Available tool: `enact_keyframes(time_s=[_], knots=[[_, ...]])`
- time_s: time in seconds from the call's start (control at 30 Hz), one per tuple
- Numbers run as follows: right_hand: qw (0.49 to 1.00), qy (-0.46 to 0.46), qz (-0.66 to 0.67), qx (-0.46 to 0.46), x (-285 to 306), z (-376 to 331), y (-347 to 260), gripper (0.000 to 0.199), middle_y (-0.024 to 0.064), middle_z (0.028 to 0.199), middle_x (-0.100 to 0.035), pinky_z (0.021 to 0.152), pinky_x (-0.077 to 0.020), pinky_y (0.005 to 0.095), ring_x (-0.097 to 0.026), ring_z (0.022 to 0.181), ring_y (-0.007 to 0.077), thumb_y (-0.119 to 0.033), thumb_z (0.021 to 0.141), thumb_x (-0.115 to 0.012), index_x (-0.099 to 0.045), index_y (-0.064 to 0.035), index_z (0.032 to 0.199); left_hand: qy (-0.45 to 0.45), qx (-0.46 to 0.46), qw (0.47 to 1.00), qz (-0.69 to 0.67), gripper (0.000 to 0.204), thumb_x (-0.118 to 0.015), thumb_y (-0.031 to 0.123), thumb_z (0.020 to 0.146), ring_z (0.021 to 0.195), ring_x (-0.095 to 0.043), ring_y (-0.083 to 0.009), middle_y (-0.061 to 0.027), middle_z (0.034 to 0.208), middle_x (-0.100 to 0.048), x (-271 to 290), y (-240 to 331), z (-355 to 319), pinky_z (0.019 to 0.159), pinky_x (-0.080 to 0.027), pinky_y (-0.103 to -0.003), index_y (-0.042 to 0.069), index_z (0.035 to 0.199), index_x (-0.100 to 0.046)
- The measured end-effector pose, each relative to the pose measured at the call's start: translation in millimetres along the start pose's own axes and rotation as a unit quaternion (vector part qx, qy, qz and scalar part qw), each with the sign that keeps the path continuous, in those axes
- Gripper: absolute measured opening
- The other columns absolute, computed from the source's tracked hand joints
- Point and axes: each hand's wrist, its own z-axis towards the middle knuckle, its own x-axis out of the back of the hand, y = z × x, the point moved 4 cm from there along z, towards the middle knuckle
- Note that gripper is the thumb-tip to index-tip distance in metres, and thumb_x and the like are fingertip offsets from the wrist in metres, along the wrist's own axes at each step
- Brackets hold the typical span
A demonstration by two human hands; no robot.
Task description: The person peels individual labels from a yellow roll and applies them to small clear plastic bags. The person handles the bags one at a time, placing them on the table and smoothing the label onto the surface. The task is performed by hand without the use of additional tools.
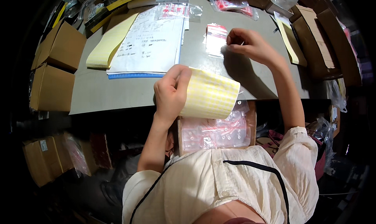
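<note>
My left hand (171, 89) is closed on the left end of a sticker sheet (211, 94), pale with rows of small yellow marks. The sheet curves out over the table's near edge. Above the tabletop, my right hand (252, 46) has its thumb and fingers pinched together; whatever is between them is too small to make out. Just left of it lies a small stack of white packets with red tops (216, 41). Below the sheet, an open cardboard box (253, 122) at my lap holds clear plastic bags (215, 134) with red lines and small round pieces. The sheet hides part of them.
Written papers (147, 40) and a folded yellow sheet strip (111, 44) lie on the left of the grey table (94, 91). Cardboard boxes (55, 85) stand at the left edge, others (319, 44) at the right. Red-and-white plastic bags (234, 5) lie at the back.
</note>
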Motion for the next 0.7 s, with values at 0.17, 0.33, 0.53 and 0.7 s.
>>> enact_keyframes(time_s=[0.17,0.33,0.53,0.7], knots=[[0.966,0.082,-0.227,0.091,-14,4,9,0.021,0.0158,0.095,-0.070,0.080,-0.0533,0.0406,-0.067,0.087,0.0295,-0.013,0.091,-0.072,-0.062,0.0013,0.102,0.020,-0.021,0.999,-0.032,0.021,-0.062,0.017,0.104,0.055,-0.042,-0.0042,-0.0020,0.057,-0.048,0,-6,-2,0.051,-0.035,-0.027,-0.001,0.093,-0.066],[0.978,-0.015,-0.122,-0.169,3,2,22,0.034,0.0153,0.086,-0.069,0.063,-0.0549,0.0384,-0.069,0.069,0.0249,-0.026,0.090,-0.080,-0.064,0.0030,0.100,0.036,-0.014,0.992,-0.121,0.021,-0.061,0.016,0.106,0.065,-0.047,-0.0023,0.0030,0.070,-0.056,3,-10,-3,0.056,-0.037,-0.023,-0.001,0.095,-0.066],[0.956,-0.236,-0.148,-0.087,-20,-64,-23,0.049,0.0079,0.072,-0.069,0.059,-0.0524,0.0321,-0.068,0.067,0.0170,-0.044,0.087,-0.085,-0.071,0.0008,0.101,0.044,0.000,0.974,-0.222,0.024,-0.060,0.018,0.109,0.070,-0.047,-0.0008,0.0055,0.077,-0.058,6,-8,-5,0.061,-0.036,-0.018,-0.002,0.097,-0.065],[0.971,-0.091,0.206,-0.079,-14,-77,-32,0.037,0.0027,0.086,-0.070,0.068,-0.0538,0.0298,-0.066,0.079,0.0106,-0.036,0.100,-0.074,-0.071,-0.0007,0.111,0.023,0.008,0.988,-0.155,0.023,-0.058,0.019,0.110,0.078,-0.054,-0.0029,0.0003,0.089,-0.065,9,-12,-9,0.069,-0.042,-0.018,-0.002,0.102,-0.065]])
